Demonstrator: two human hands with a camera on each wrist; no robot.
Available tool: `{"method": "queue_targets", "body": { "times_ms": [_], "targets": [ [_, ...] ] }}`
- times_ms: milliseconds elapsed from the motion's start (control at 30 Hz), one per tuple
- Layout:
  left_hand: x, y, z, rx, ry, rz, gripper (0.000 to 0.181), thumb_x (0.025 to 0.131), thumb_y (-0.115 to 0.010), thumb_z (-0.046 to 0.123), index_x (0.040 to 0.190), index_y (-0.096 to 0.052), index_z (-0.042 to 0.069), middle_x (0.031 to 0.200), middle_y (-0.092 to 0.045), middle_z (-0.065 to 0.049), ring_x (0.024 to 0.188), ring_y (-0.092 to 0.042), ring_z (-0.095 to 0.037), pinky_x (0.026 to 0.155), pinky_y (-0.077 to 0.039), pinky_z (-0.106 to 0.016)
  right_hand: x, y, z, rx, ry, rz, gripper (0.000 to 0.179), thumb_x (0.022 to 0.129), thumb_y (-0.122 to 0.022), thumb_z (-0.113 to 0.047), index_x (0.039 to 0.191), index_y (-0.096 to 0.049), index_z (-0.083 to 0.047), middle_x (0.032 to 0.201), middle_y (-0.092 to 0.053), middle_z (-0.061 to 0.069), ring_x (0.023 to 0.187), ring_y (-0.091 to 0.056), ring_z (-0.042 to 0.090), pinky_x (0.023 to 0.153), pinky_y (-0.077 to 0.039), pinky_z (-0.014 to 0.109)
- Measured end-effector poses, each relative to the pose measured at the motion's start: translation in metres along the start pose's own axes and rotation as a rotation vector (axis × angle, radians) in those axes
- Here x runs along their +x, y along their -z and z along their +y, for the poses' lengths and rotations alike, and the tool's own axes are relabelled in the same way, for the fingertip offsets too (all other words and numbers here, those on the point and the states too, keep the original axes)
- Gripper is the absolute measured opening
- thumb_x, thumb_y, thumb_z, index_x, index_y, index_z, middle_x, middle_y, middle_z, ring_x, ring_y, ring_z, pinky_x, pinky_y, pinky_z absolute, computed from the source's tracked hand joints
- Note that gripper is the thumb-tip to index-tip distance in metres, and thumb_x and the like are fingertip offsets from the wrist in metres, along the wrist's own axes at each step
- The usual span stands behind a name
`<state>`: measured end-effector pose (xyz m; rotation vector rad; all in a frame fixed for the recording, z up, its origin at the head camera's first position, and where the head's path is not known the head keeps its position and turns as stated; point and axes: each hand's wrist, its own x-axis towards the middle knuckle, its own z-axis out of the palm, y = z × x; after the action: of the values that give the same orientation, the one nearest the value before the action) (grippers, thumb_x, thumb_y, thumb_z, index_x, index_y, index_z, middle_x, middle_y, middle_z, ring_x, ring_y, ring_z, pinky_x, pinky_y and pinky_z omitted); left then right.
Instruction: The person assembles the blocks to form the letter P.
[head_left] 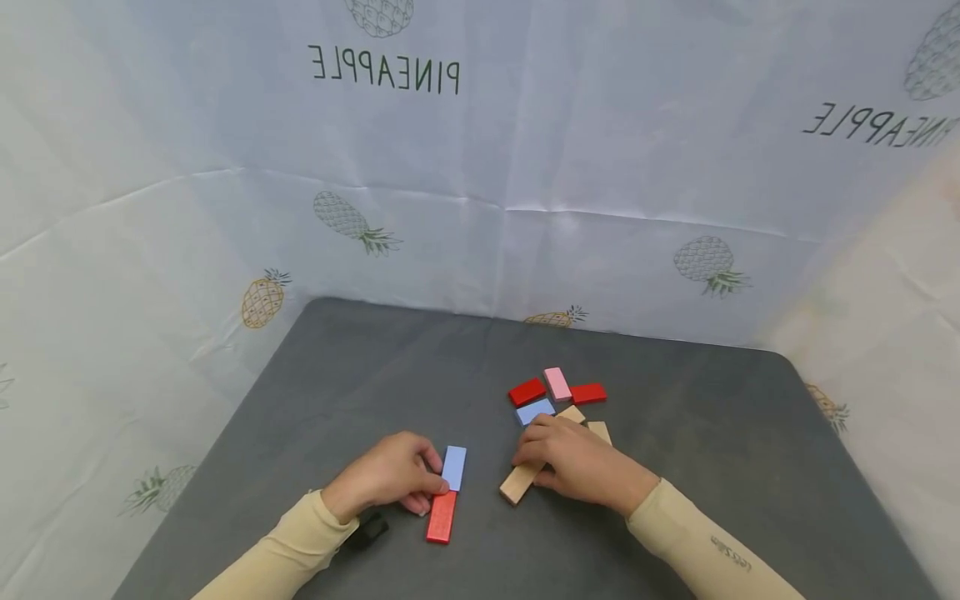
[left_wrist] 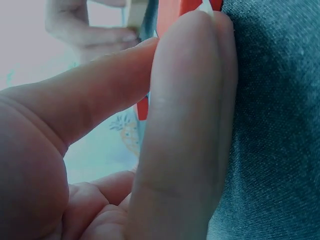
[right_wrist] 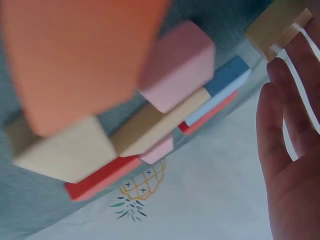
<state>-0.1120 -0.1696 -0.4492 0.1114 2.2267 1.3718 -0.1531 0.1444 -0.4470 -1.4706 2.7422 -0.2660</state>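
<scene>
In the head view my left hand (head_left: pixel 393 473) is at two blocks laid end to end, a light blue block (head_left: pixel 453 468) above a red block (head_left: pixel 441 518). Its thumb and fingertips pinch the red block near the seam; the left wrist view shows them meeting at the red edge. To the right, my right hand (head_left: pixel 577 461) holds a plain wooden block (head_left: pixel 517 483) by its sides, low over the table or on it. The right wrist view shows those fingertips against the wooden block (right_wrist: pixel 280 27). Part of this block is hidden beneath the hand.
Beyond the right hand lie two dark red blocks (head_left: pixel 527 392), a pink block (head_left: pixel 557 384), another blue block (head_left: pixel 535 412) and more wooden blocks (head_left: pixel 599 431). Close to the right wrist camera is an orange block (right_wrist: pixel 85 60). A pineapple-print cloth (head_left: pixel 480 150) hangs behind the grey table (head_left: pixel 390 358).
</scene>
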Motion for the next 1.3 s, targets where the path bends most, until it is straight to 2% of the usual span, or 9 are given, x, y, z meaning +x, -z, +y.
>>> {"method": "queue_targets", "body": {
  "times_ms": [367,533,800,1133,1300],
  "targets": [
    [0.001,-0.001,-0.001,-0.01,0.019,0.006,0.024,0.084,-0.088,0.007,0.097,-0.068,0.003,0.07,-0.074,-0.012,0.055,-0.071,-0.012,0.056,-0.063,-0.032,0.046,0.016,0.011,0.041,0.022,-0.01,0.026,0.093,-0.087,-0.016,0.117,-0.083,-0.024,0.11,-0.075,-0.011,0.114,-0.062,0.01,0.099,-0.058,0.033],
    [0.003,-0.001,-0.002,-0.01,0.027,0.002,0.024,0.084,-0.089,0.008,0.097,-0.069,0.003,0.07,-0.074,-0.011,0.055,-0.071,-0.012,0.057,-0.063,-0.031,0.066,0.017,0.016,0.04,0.024,-0.034,0.025,0.094,-0.086,-0.019,0.118,-0.083,-0.024,0.113,-0.076,-0.01,0.117,-0.062,0.012,0.101,-0.058,0.035],
    [0.004,0.0,-0.004,-0.02,0.037,0.005,0.024,0.085,-0.089,0.008,0.097,-0.069,0.004,0.07,-0.074,-0.011,0.055,-0.072,-0.012,0.056,-0.063,-0.031,0.096,0.015,0.023,0.017,0.069,-0.056,0.027,0.093,-0.086,-0.015,0.118,-0.083,-0.024,0.116,-0.077,-0.01,0.119,-0.062,0.013,0.103,-0.058,0.037],
    [0.005,-0.001,-0.002,-0.023,0.048,-0.015,0.023,0.086,-0.088,0.009,0.098,-0.069,0.004,0.072,-0.075,-0.011,0.055,-0.071,-0.011,0.056,-0.062,-0.03,0.117,0.0,0.02,0.019,0.141,-0.035,0.024,0.094,-0.085,-0.014,0.116,-0.083,-0.023,0.117,-0.078,-0.009,0.115,-0.062,0.015,0.099,-0.058,0.037],
    [0.002,0.0,-0.002,-0.002,0.039,0.01,0.026,0.086,-0.088,0.01,0.102,-0.069,0.003,0.071,-0.074,-0.01,0.056,-0.072,-0.012,0.056,-0.062,-0.03,0.12,-0.004,0.017,0.025,0.134,-0.046,0.026,0.094,-0.084,-0.012,0.117,-0.083,-0.024,0.118,-0.078,-0.01,0.115,-0.061,0.015,0.1,-0.058,0.038]
  ]
}}
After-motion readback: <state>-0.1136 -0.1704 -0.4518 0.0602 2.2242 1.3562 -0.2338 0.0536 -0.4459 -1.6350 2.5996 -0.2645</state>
